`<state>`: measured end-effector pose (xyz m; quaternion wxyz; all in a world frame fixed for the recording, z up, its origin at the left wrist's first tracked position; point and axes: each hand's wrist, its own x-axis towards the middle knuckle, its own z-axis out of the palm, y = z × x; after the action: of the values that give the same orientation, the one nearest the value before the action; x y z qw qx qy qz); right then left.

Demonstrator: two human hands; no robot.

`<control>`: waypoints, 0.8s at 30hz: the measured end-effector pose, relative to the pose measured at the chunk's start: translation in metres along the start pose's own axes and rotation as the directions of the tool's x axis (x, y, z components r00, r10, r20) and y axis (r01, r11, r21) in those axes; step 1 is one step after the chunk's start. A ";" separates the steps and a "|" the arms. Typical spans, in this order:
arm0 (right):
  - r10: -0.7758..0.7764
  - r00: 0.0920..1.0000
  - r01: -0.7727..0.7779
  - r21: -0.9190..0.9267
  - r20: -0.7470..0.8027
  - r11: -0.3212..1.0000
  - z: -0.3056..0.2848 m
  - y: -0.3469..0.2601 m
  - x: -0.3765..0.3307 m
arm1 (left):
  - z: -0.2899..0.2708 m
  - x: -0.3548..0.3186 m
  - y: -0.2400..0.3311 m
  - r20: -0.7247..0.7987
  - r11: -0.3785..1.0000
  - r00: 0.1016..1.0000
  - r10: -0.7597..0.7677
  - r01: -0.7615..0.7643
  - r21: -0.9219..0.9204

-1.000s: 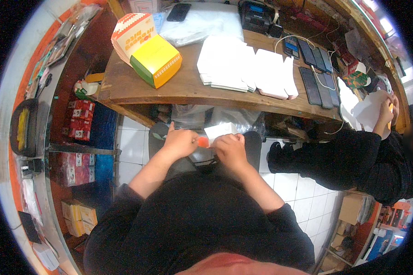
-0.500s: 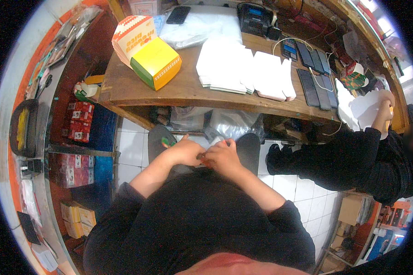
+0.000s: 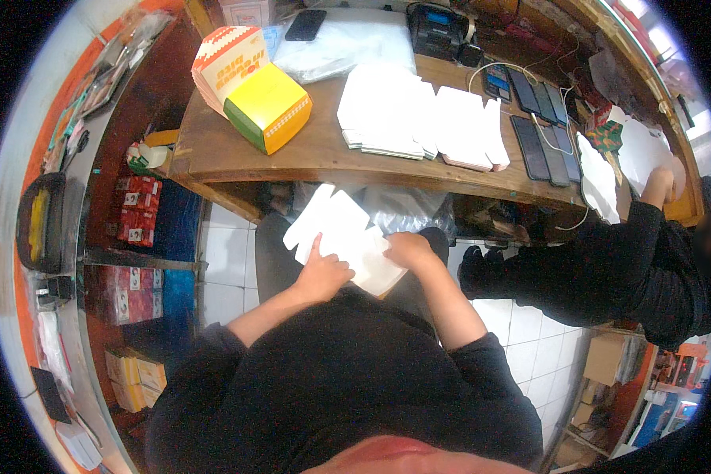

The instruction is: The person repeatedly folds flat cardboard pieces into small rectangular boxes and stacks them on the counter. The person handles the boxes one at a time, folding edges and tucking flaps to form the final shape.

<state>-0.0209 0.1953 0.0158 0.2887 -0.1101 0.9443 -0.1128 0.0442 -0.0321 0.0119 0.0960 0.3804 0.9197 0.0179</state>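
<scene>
A flat white die-cut box blank (image 3: 341, 237) with flaps lies tilted over my lap, below the table's front edge. My left hand (image 3: 324, 276) is on its lower left side, the index finger stretched over the white face and the other fingers curled at the edge. At the right side of the blank, my right hand (image 3: 409, 250) pinches the edge. Stacks of similar white blanks (image 3: 383, 110) lie on the table in front of me. To their left are a yellow, green and orange folded carton (image 3: 270, 109) and printed carton pieces (image 3: 227, 63) standing open behind it.
The wooden table (image 3: 292, 162) carries several phones (image 3: 533, 150) with white cables, a black card-terminal-like device (image 3: 438, 35) and a plastic-wrapped pack (image 3: 355, 47). At right a co-worker's hand (image 3: 662, 186) holds a white sheet. Shelves with red boxes (image 3: 138, 209) stand at left.
My hands were close together over my lap; now they are apart with the white blank spread between them. The co-worker's hand and white sheet have shifted slightly.
</scene>
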 end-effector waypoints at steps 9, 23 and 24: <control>-0.393 0.640 0.537 0.019 -0.661 0.843 0.007 -0.030 -0.023 | 0.016 0.024 -0.037 0.543 -0.766 0.828 -0.141 0.256 -0.589; -0.013 0.776 0.435 0.519 -0.631 0.736 -0.003 -0.047 -0.031 | -0.021 0.032 -0.015 -0.208 0.488 0.770 -0.604 0.150 -0.860; -0.005 0.777 0.451 0.552 -0.629 0.701 -0.001 -0.049 -0.030 | -0.025 0.032 -0.014 -0.258 0.533 0.758 -0.599 0.138 -0.835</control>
<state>0.0102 0.1567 0.0455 -0.0133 -0.0799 0.8544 -0.5132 0.0078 -0.0185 0.0294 0.0003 0.0676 0.8686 0.4909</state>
